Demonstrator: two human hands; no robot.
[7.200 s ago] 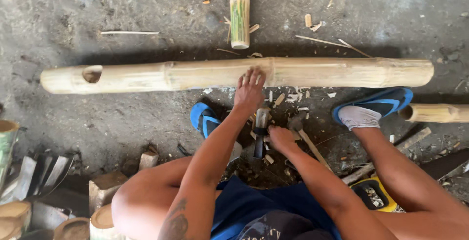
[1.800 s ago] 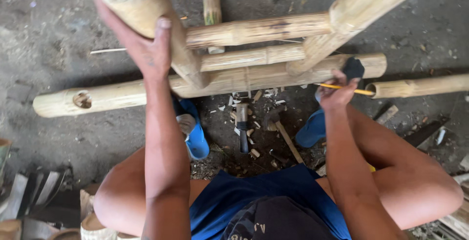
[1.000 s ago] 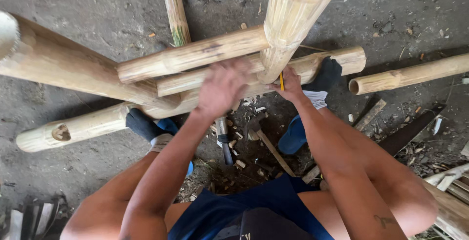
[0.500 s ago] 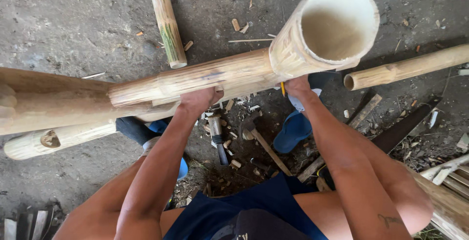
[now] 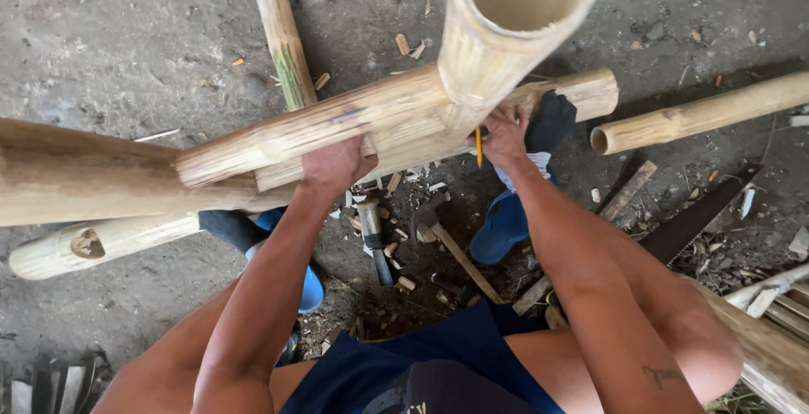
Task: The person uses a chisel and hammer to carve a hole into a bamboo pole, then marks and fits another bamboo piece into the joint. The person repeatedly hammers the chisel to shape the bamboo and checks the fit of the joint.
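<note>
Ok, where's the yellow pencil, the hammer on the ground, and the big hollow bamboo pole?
yellow pencil (image 5: 479, 146), head view, middle of its shaft beside the right hand.
hammer (image 5: 372, 228), head view, upper handle just under the head.
hollow bamboo pole (image 5: 484, 60), head view, outer wall below the open end.

Soft, even daylight falls on the grey concrete floor (image 5: 126, 34), brighter toward the left and top. A darker band of shade crosses the upper right (its edge is diffuse). The pale, hollow upright bamboo tube (image 5: 506, 34) close to the lens is blurred, as is the thick bamboo pole (image 5: 84, 174) at left. No glare shows.
</note>
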